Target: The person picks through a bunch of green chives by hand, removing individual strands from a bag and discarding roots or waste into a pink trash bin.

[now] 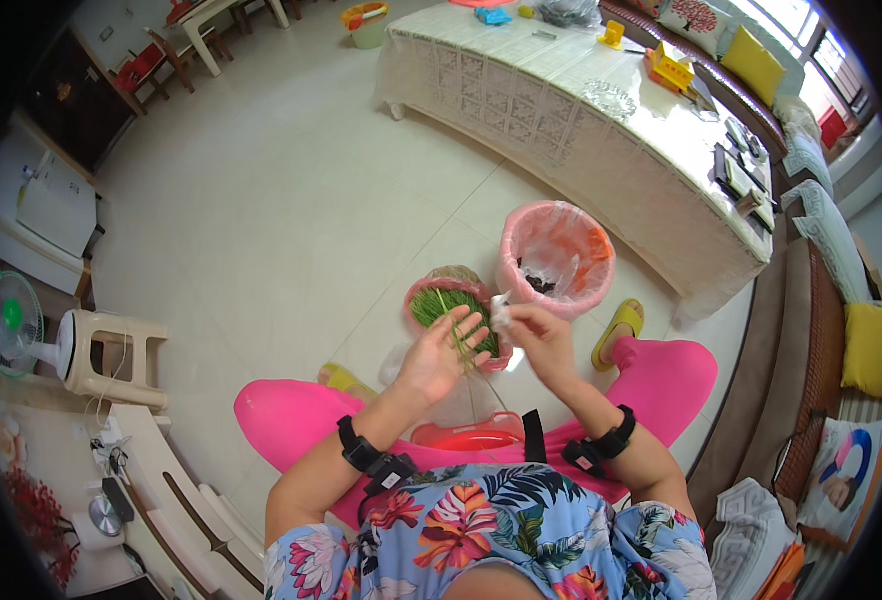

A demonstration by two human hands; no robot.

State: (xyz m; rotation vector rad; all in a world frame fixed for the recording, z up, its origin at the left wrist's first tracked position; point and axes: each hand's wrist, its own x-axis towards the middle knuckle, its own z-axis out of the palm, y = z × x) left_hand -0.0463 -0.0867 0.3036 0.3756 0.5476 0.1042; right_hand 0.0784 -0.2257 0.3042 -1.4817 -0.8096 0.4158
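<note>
My left hand point(441, 356) is palm up with its fingers partly spread, and a few thin green stalks point(461, 341) lie across them. Between the fingertips of my right hand point(542, 341) is a crumpled white wad point(500, 313), perhaps tissue or thin plastic. Below both hands, a pink plastic bag point(415, 289) on the floor holds a bundle of long green leaves point(429, 304), probably chives; my left hand hides part of it. Beside it is a pink trash bin point(512, 247) with a clear liner, dark scraps point(539, 283) inside. A red plastic basin or tray point(478, 439) shows between my legs.
A long table with a lace cloth point(516, 97) runs ahead to the right, with a sofa point(808, 300) beyond it. On the left, a fan point(11, 322) adjoins a beige plastic stool point(114, 360). A green bucket point(366, 34) stands far ahead on the tiled floor point(261, 187).
</note>
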